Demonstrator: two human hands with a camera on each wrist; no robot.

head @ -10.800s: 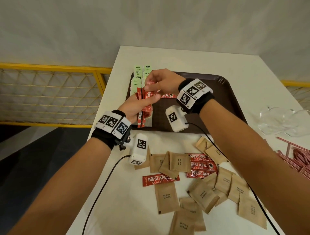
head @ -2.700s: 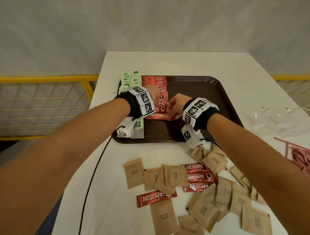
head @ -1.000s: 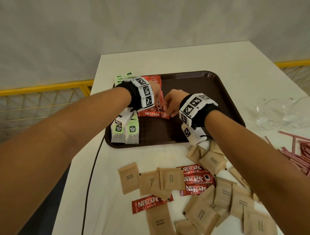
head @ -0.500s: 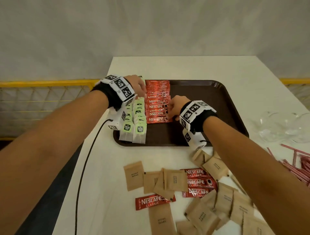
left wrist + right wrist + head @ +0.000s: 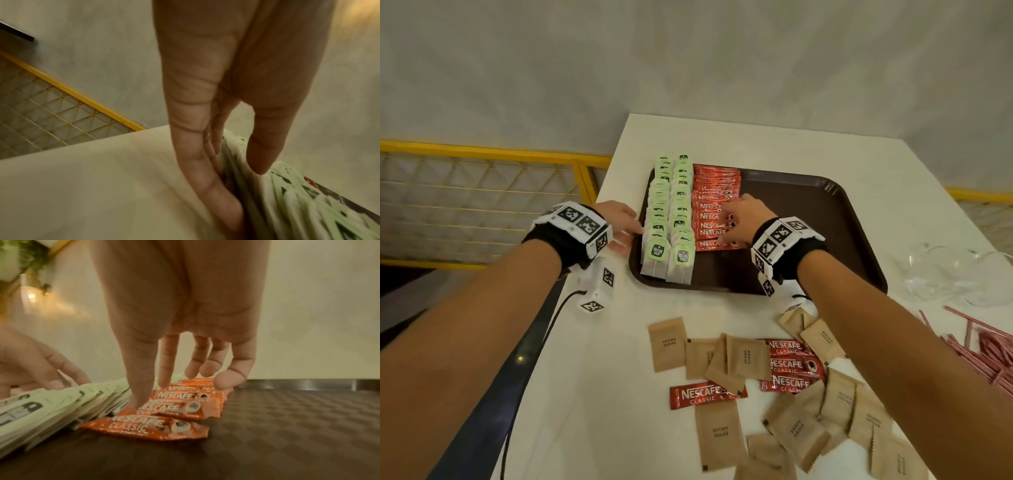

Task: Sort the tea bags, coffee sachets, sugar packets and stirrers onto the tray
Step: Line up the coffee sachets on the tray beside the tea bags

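1. The left wrist view was blurred: the tea bags (image 5: 287,203) showed there only as smeared green and white, and their print could not be read.
2. The right forearm hid part of the loose pile on the tabletop (image 5: 602,394), and the red stirrers (image 5: 989,356) were cut off at the right edge.
3. The left hand (image 5: 619,219) lay at the tray's (image 5: 825,240) left edge, its fingers (image 5: 205,178) straight and pressed together against the outer side of the tea bags, thumb apart above them.
4. The right hand (image 5: 739,216) rested on the red coffee sachets (image 5: 714,219), its fingers (image 5: 166,369) spread, tips touching the row.
5. Tea bags stood in 2 overlapping rows along the tray's left side; the sachets lay just beside them.
6. Brown sugar packets (image 5: 667,342) and 4 more sachets lay scattered on the tabletop nearer the person.
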